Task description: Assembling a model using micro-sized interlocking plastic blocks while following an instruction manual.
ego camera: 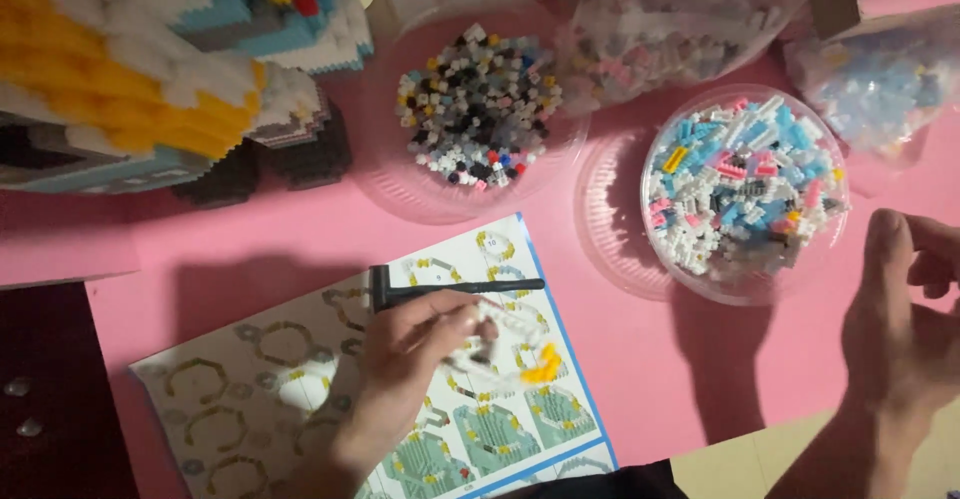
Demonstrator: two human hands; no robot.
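Head view: left hand point(405, 359) pinching, fingers clamped on small white-and-yellow brick assembly point(510, 354), hovering over instruction sheet point(300, 379). Assembly looking light, fragile, likely crumbling if squeezed; gripping along rim seems safest. Right hand point(900, 329) hanging beside bowl of pastel bricks point(745, 189), fingers curling loosely, holding nothing visible.

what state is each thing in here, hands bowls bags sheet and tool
left hand: closed on a small white and yellow brick piece, blurred
right hand: raised, fingers curled, holds nothing that shows
left bowl: uncovered, holds black, grey and white bricks
right bowl: uncovered, heaped with blue, white and pink bricks
instruction sheet: flat on the pink table
black tool: lying on the sheet
plastic bags: holding bricks
large brick model: standing, built
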